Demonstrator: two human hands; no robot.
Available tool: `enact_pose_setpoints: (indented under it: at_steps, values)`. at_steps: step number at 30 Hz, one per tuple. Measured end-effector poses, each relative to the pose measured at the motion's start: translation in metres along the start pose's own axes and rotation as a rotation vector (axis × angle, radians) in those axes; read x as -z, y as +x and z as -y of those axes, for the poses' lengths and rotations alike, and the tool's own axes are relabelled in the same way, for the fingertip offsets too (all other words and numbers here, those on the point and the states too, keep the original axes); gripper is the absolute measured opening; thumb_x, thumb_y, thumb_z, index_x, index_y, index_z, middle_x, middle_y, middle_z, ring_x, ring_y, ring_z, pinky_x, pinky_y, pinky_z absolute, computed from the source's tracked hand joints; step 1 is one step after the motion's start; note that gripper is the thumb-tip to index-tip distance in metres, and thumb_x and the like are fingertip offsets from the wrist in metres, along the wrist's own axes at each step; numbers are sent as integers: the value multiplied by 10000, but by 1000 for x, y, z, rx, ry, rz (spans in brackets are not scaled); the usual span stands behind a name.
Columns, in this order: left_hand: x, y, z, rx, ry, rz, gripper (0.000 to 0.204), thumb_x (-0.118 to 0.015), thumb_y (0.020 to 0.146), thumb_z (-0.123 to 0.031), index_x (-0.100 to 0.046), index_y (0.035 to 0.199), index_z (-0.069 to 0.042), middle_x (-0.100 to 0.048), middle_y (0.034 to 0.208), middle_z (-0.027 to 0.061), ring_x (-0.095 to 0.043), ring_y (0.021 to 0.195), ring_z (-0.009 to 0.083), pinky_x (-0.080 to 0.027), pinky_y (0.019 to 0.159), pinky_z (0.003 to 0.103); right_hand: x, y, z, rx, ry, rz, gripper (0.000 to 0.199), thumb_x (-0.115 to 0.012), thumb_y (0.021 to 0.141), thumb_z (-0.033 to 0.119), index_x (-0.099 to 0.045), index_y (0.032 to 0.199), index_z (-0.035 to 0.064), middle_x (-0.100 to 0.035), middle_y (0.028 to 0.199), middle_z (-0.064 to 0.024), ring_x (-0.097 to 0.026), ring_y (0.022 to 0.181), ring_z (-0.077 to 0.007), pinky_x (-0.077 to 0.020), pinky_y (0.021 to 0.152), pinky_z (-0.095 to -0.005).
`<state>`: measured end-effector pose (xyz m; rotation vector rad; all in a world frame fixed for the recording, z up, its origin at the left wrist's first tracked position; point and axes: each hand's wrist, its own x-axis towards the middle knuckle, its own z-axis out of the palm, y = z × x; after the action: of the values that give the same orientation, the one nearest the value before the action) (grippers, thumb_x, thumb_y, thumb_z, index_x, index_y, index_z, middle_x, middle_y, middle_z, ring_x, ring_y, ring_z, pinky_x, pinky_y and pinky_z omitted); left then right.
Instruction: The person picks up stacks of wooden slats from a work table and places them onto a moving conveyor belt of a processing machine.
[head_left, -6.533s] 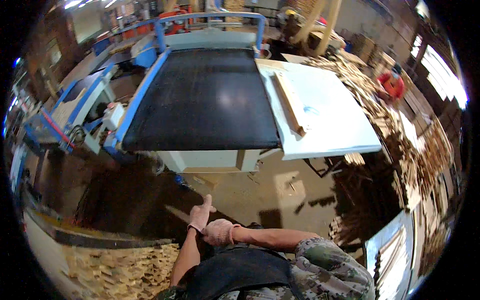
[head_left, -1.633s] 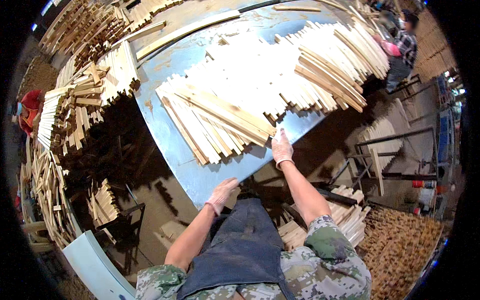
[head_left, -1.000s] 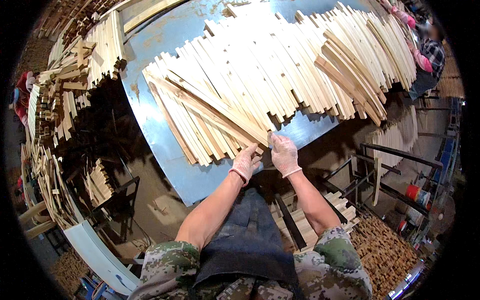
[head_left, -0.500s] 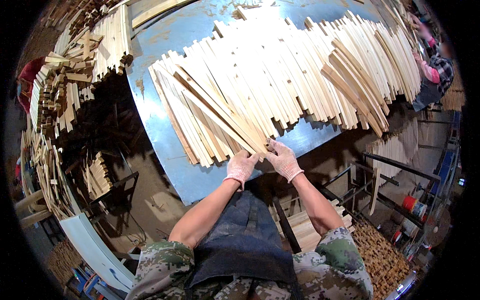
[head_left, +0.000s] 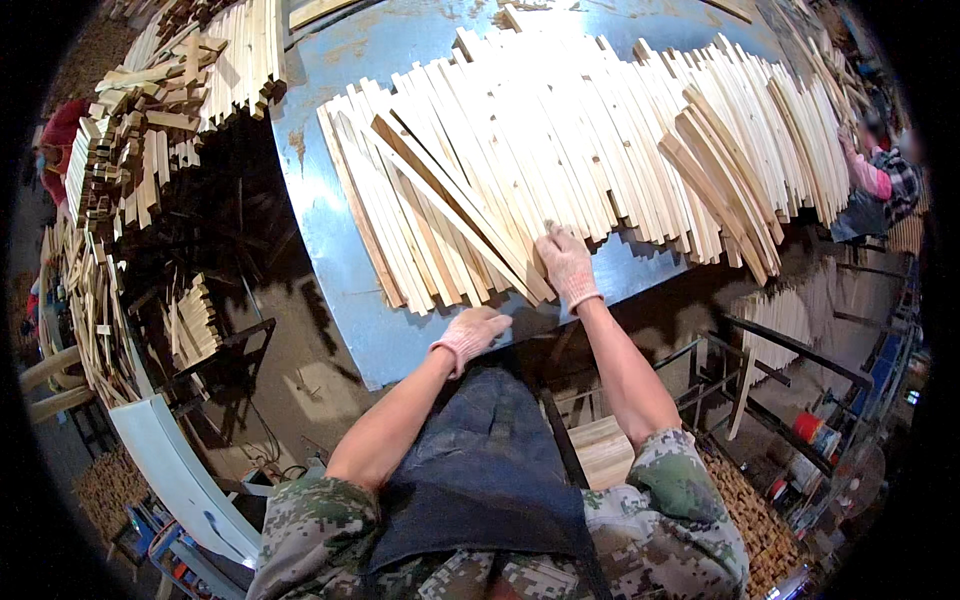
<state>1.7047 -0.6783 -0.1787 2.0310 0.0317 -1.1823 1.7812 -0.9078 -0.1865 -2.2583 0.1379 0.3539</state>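
Many pale wooden strips point(head_left: 520, 150) lie side by side on a blue sheet-topped table point(head_left: 345, 325). A few strips point(head_left: 450, 205) lie slantwise over the left part of the layer, their near ends between my hands. My right hand point(head_left: 567, 265), in a light knitted glove, is at the near ends of the middle strips, fingers bent round a strip; its fingertips are partly hidden. My left hand point(head_left: 474, 332), gloved alike, is just off the table's near edge, fingers extended to the right, with nothing seen in it. Darker brownish strips point(head_left: 725, 185) lie slanted on the right part.
Stacked timber point(head_left: 150, 150) fills the far left. A black metal frame point(head_left: 790, 350) stands at right, near a red-and-white bucket point(head_left: 818, 432). One person point(head_left: 880, 185) is at the table's right end, another point(head_left: 62, 150) at far left. A pale curved panel point(head_left: 180, 480) is at lower left.
My left hand has let go of the slanted strips and drawn back left. My right hand has moved farther up over the strips. The slanted strips' near ends have shifted slightly right.
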Motion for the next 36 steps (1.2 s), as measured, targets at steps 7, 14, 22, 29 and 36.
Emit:
enact_pose_setpoints:
  at_steps: [7,14,22,29,36]
  values:
    - [9,-62,111,69,-231,-176,460,-555,973,-423,-693,973,16,-711,899,138,-663,784,217,-520,760,349,-15,16,79,-27,-280,44,886,-705,871,515,-457,1504,-53,-655,1276,-294,-626,1228,-374,-486,1052,-387]
    - [19,-105,123,247,-575,-273,451,-566,983,-408,-696,973,24,-712,873,183,-661,764,267,-502,738,369,-66,-3,103,60,-657,119,827,-707,858,310,-381,1536,-31,-619,1298,-274,-643,1179,-349,-542,973,-428]
    - [75,-93,88,-172,-764,-228,295,-656,976,-361,-634,1041,-74,-626,900,-2,-566,726,118,-475,660,301,-82,-126,135,-75,132,190,1023,-763,795,417,-310,1582,-54,-518,1493,-304,-557,1358,-365,-411,1165,-380]
    - [72,-128,66,-63,-1099,-82,227,-706,948,-238,-617,1084,-78,-638,913,29,-606,753,149,-501,648,310,-130,-242,192,-208,245,-30,987,-762,830,395,-310,1590,-44,-555,1473,-259,-593,1314,-289,-431,1127,-335]
    - [65,-176,124,28,-1358,190,244,-674,948,-120,-637,1147,18,-713,1085,162,-709,953,311,-623,859,467,-182,-300,217,-304,755,-116,459,-644,953,192,-579,1362,-6,-702,1080,-79,-671,888,-139,-564,836,-295]
